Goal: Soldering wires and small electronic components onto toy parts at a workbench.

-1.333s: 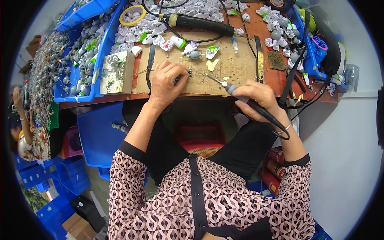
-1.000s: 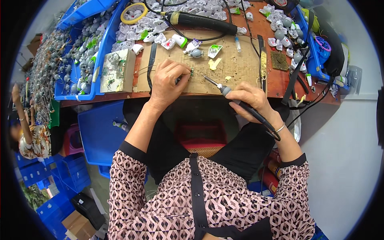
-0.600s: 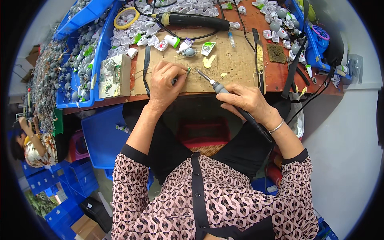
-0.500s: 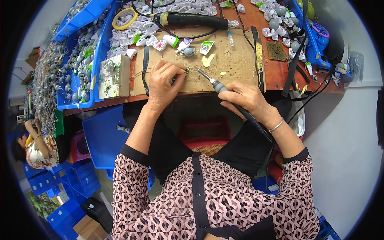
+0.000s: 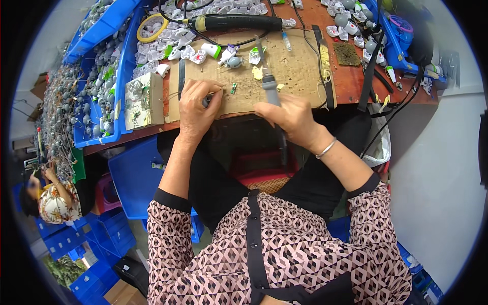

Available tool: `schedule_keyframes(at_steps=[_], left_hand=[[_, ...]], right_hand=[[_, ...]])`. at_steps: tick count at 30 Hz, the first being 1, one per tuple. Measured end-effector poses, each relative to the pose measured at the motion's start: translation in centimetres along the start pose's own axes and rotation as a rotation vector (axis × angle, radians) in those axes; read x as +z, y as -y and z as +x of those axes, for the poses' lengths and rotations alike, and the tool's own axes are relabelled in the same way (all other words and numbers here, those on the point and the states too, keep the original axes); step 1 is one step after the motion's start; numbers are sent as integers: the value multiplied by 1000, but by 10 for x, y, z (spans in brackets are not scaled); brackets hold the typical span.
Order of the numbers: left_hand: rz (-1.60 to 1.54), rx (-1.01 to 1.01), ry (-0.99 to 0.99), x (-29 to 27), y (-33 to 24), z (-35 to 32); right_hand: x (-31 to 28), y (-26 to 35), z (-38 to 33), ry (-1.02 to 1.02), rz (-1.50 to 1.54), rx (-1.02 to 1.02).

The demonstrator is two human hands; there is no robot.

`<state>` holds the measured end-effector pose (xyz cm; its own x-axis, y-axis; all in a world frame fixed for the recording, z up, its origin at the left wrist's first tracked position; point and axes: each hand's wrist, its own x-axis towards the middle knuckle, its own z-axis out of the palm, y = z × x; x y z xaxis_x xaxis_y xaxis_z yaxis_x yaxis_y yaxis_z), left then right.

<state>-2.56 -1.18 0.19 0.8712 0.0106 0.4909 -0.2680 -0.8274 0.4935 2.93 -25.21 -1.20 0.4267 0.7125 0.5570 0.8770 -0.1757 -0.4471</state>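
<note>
My right hand grips a soldering iron by its grey handle. The iron is smeared by motion, its metal end pointing to the far side of the bench. A small green circuit board lies on the cardboard sheet, just right of my left fingertips. My left hand is closed above the cardboard's near edge. A bit of something dark shows between its thumb and fingers, too covered to name. Beyond the board lie a grey bulb-shaped part and a white-and-green plastic piece.
Left of the cardboard stands a pale block, beside a blue bin of grey parts. White plastic shells and a yellow tape roll lie behind. A brown sponge and cables are at right. Another person works far left.
My right hand has swung the soldering iron away from the circuit board, its tip now toward the bench's far side. The board, earlier at my left fingertips, now lies on the cardboard.
</note>
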Motion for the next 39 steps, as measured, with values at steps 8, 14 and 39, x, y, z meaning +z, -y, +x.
schedule_keyframes(at_steps=[8, 14, 39], left_hand=[[-32, -25, -19, -8, 4, -6], [-46, 12, -13, -2, 5, -5], [-149, 109, 107, -3, -1, 6]], right_hand=[[39, 14, 22, -44, -168, -45], [38, 8, 18, -12, -170, -47], [3, -7, 23, -214, 15, -36]])
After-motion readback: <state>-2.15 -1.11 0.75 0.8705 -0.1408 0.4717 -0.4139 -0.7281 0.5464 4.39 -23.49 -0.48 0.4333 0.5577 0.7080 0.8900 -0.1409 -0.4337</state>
